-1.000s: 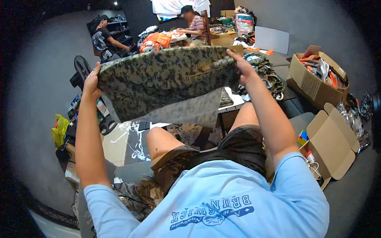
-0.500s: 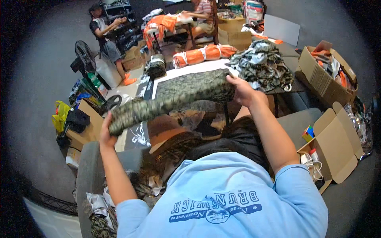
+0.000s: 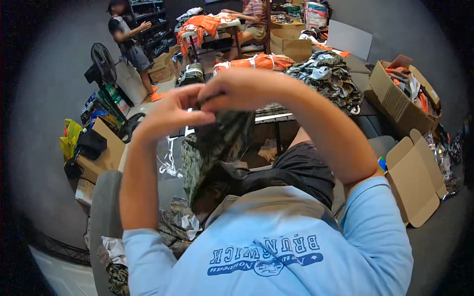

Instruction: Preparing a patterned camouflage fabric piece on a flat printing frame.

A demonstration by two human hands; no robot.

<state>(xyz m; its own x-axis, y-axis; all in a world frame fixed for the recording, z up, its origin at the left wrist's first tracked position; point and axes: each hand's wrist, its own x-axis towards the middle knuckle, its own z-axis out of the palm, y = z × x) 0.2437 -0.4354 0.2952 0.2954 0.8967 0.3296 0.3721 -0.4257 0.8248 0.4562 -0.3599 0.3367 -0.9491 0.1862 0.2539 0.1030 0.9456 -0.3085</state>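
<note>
A camouflage cloth (image 3: 217, 143) hangs down in front of me, loosely bunched toward its top. My right hand (image 3: 244, 90) is closed at the cloth's upper end, fingers bent inward. Against it comes my left hand (image 3: 170, 112), thumb stretched out below the right fingers and the other fingers curled at the cloth's top. Both hands are slightly blurred, and the exact grip is partly hidden behind the fingers. Beyond my hands lie a tied orange bundle (image 3: 266, 62), a rolled camouflage bundle (image 3: 191, 74) and a heap of camouflage cloth (image 3: 328, 79).
To my right stand a cardboard box of cloth pieces (image 3: 382, 93) and an open carton (image 3: 414, 177). A standing fan (image 3: 103, 64) and a yellow bag (image 3: 71, 140) are on the left. Two people are farther back, one at a table (image 3: 227, 23).
My hands have come together from the two ends of the long camouflage roll and risen closer to me. The cloth, stretched sideways before, now hangs downward.
</note>
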